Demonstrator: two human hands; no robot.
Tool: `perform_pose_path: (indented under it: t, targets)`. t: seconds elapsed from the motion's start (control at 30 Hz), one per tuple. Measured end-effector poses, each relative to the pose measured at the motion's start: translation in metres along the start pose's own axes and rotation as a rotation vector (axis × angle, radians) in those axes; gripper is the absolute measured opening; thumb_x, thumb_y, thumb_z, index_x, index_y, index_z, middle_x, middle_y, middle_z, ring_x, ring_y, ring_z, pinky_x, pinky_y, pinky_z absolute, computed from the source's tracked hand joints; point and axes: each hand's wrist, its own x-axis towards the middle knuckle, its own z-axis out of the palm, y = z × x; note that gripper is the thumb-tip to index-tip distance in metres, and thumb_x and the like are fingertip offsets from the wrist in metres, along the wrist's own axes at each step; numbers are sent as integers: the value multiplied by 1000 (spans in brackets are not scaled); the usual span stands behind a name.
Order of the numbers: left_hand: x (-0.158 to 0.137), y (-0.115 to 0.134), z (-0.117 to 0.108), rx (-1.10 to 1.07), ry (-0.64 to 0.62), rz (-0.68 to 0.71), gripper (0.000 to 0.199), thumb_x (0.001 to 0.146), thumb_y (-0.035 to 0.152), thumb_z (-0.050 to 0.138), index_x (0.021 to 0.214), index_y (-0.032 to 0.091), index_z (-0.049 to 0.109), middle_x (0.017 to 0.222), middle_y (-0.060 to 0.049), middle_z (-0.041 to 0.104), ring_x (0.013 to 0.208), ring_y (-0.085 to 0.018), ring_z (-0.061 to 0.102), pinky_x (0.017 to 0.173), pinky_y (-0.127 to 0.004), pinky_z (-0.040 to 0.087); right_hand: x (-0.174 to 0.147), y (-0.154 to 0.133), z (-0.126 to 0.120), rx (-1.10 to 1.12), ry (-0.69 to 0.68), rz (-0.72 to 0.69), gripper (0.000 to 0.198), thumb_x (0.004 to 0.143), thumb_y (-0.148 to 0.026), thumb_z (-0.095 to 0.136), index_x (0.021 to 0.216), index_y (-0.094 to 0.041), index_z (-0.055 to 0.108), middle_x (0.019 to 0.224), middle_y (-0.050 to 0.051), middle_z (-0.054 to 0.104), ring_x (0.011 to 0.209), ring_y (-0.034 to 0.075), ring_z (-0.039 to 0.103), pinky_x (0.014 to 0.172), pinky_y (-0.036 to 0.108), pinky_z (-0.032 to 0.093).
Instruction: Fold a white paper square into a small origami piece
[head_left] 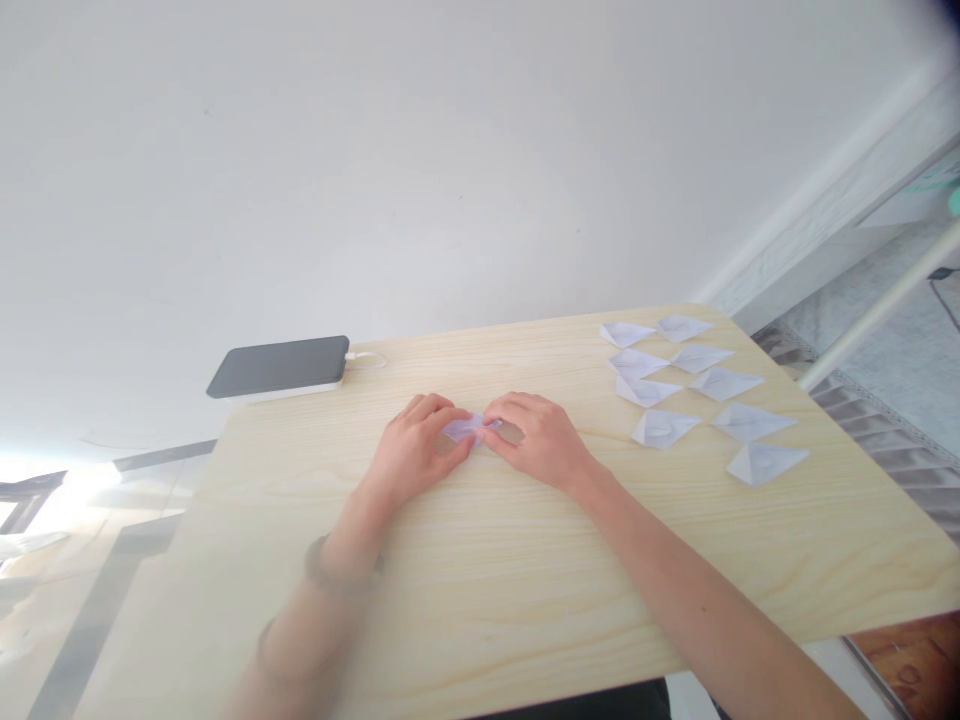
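A small piece of folded white paper [463, 428] lies between my two hands over the middle of the table. My left hand [421, 446] grips its left side with thumb and fingers. From the other side, my right hand [541, 440] pinches the right end between thumb and forefinger. The fingertips of both hands nearly meet and cover part of the paper, so its exact fold is hidden. To the right, several folded white paper pieces [664, 428], pointed and kite-like, lie in loose rows.
The pale wooden table [465, 580] stands against a white wall [450, 180]. At its back left corner lies a dark-topped power bank or phone-like device [281, 366] with a white cable [367, 356] plugged in. A white pole [877, 305] slants past the right edge.
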Motion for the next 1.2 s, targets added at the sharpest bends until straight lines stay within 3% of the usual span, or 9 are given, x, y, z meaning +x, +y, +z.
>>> perform_pose_path:
  t: [0.53, 0.77, 1.2]
  targets:
    - [0, 7, -3, 30, -56, 15, 19, 79, 32, 52, 94, 20, 55, 88, -4, 57, 85, -20, 49, 75, -34, 42, 0, -11, 6, -138, -42, 46, 21, 70, -18, 54, 88, -20, 63, 89, 3, 60, 83, 17, 52, 75, 30, 42]
    - [0, 9, -6, 25, -89, 25, 15, 79, 31, 51, 90, 20, 54, 88, -3, 58, 84, -20, 48, 76, -34, 41, -1, -13, 5, -120, -37, 61, 13, 79, -24, 49, 79, -19, 61, 86, 2, 61, 82, 16, 52, 76, 29, 42]
    - [0, 7, -3, 70, -105, 49, 18, 78, 33, 52, 92, 21, 56, 86, -4, 57, 86, -21, 48, 75, -35, 41, -2, -15, 3, -162, -134, 71, 19, 72, -21, 55, 90, -21, 62, 92, 3, 60, 89, 19, 48, 80, 32, 41]
